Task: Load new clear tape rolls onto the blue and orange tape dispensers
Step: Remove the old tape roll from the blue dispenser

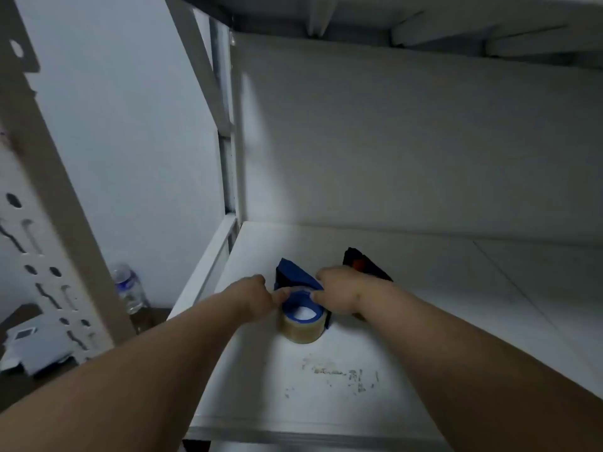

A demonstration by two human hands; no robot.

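Note:
A blue tape dispenser lies on the white shelf, with a clear tape roll around its blue hub at the near end. My left hand pinches the roll's upper left rim with thumb and fingers. On the right side of the roll and the dispenser, my right hand grips them. Just behind my right hand sits a dark dispenser with an orange part, partly hidden by that hand.
The shelf is enclosed by a white back wall and a shelf above. A perforated metal upright stands at the left. A plastic water bottle and white papers lie below left. Scuff marks dot the shelf front.

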